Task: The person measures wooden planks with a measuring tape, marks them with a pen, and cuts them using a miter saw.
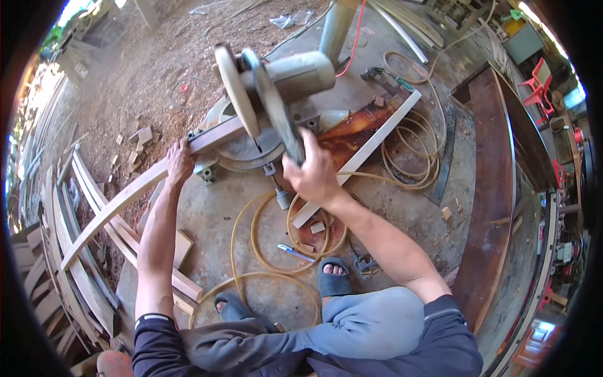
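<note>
- Curved wooden strip (125, 198), long and pale, lies across the base of a mitre saw (264, 107) that sits on a concrete floor (213, 220); the strip runs from under the raised blade down toward the lower left.
- Left hand (180, 164) presses down on the strip just left of the saw base, fingers wrapped over the strip's edge and holding it.
- Right hand (312, 174) grips the saw's dark handle, fingers closed tight around it, with the saw head tilted up above its round turntable.
- Saw's round blade (237, 91) stands clear of the wood, its grey motor housing to the right of it.
- White board (364, 154) stretches from the saw base toward the upper right; a reddish-brown plank lies just beside it.
- Yellow hose (264, 251) loops in coils over the floor in front of the saw, and more coils lie to the right of the white board.
- Person's two feet in dark slip-on sandals (333, 279) rest on the floor near the lower coils, knees bent in grey-blue trousers.
- Small blue-handled tool (295, 252) lies on the floor between the hose loops, just ahead of the right foot.
- More curved wooden strips (75, 251) are stacked on the floor at the left, well apart from the saw.
- Small wood offcuts (141, 141) lie scattered on sawdust-covered ground behind the left hand.
- Large dark brown panel (496, 188) stands along the right side.
</note>
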`<act>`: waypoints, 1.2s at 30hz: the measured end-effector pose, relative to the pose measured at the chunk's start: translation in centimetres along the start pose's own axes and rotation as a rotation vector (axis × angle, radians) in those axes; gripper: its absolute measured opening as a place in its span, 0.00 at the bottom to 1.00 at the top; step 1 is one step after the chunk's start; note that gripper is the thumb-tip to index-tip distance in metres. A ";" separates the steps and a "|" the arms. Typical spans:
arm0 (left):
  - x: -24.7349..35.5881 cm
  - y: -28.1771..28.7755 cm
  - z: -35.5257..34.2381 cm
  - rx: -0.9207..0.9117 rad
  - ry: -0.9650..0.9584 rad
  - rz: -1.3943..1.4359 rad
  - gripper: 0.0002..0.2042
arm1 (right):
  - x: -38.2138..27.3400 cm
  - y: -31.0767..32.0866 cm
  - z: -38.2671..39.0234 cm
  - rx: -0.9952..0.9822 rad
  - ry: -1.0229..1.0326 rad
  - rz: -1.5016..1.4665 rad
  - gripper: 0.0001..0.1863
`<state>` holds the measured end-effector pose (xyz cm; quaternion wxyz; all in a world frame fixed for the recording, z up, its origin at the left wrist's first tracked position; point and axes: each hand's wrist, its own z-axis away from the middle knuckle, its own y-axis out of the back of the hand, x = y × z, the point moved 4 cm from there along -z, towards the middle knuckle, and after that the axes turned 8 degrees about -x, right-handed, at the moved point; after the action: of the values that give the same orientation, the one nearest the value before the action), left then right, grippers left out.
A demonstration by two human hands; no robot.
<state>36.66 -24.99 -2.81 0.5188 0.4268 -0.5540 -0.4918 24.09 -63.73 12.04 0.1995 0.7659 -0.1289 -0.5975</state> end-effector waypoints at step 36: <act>3.2 1.0 8.6 0.067 -0.158 0.089 0.28 | 16.4 -6.0 -5.5 -0.053 -0.233 0.069 0.26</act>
<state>27.80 -27.11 -1.12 0.4801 0.3789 -0.6277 -0.4817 33.27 -64.73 -3.78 0.2236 0.6809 -0.1615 -0.6785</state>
